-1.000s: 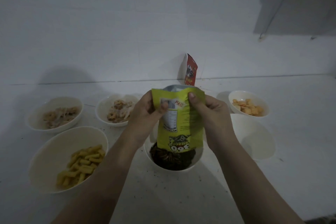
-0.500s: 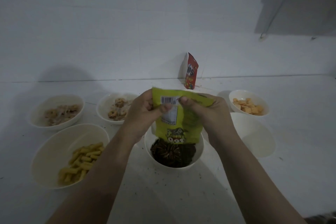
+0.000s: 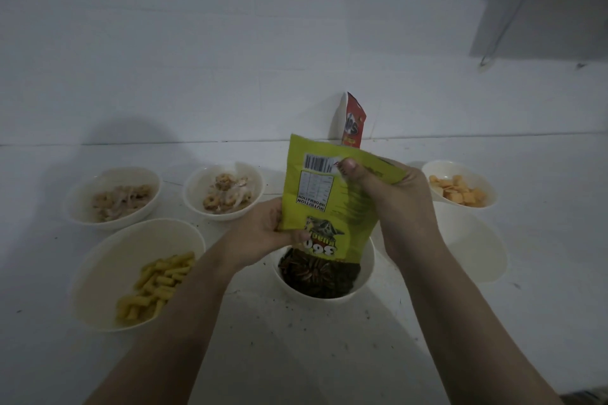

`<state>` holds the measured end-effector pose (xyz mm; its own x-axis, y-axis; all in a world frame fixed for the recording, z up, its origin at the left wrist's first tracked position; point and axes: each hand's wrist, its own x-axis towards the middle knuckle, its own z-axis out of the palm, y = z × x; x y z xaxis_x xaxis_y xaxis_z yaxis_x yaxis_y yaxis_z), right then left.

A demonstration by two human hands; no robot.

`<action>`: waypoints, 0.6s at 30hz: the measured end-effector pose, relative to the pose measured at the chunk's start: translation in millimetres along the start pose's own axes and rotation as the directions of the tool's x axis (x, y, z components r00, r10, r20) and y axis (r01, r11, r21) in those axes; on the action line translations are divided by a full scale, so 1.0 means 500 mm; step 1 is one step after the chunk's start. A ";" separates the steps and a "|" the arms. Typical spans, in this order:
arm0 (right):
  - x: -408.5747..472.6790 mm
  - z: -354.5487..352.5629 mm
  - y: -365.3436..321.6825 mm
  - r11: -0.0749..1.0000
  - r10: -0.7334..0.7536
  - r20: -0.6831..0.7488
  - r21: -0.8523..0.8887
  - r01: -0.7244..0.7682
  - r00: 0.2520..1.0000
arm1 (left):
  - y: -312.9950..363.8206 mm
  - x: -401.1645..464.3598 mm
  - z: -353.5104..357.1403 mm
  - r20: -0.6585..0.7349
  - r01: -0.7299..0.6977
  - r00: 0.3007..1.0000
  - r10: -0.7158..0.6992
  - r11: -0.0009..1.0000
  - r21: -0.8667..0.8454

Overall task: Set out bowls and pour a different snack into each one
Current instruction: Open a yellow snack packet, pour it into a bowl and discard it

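Note:
I hold a yellow-green snack pouch (image 3: 324,197) upside down over a white bowl (image 3: 365,279) heaped with dark seeds (image 3: 316,274). My right hand (image 3: 391,204) pinches the pouch's upper end, thumb on the barcode. My left hand (image 3: 263,233) grips its lower left edge near the mouth. The pouch's opening is just above the seeds. A large bowl with yellow sticks (image 3: 131,273) sits front left. Two bowls with pale ring snacks (image 3: 112,197) (image 3: 223,190) stand behind it. A bowl with orange crackers (image 3: 460,187) is at the far right.
An empty white bowl (image 3: 473,246) sits to the right of my right hand. A red snack bag (image 3: 353,123) stands against the white wall at the back. Crumbs speckle the white counter (image 3: 329,355) in front.
My left hand slid from the pouch's top down to its lower left edge. The pouch has straightened and now stands taller over the seed bowl. My right hand keeps its pinch.

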<state>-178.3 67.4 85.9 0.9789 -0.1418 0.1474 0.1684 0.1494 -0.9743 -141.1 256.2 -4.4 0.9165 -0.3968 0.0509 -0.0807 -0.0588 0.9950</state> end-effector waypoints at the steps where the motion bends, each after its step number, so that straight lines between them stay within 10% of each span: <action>1: 0.003 -0.002 -0.002 1.000 0.001 -0.011 0.005 -0.001 1.000 | -0.004 -0.002 0.000 0.006 0.005 1.000 -0.005 1.000 0.013; 13: 0.010 -0.013 -0.015 0.999 -0.047 0.003 -0.002 0.047 0.999 | 0.012 -0.001 0.000 -0.044 -0.037 0.998 0.043 0.990 0.134; 18: 0.009 -0.007 -0.012 0.994 -0.042 0.077 -0.094 0.049 0.996 | 0.101 0.016 0.020 -0.228 -0.279 0.938 0.261 0.959 -0.050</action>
<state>-175.2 62.6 91.6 0.9770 -0.0725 0.2005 0.2043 0.0498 -0.9776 -141.9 241.1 45.3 0.9278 -0.1787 0.3274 -0.3139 0.1001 0.9442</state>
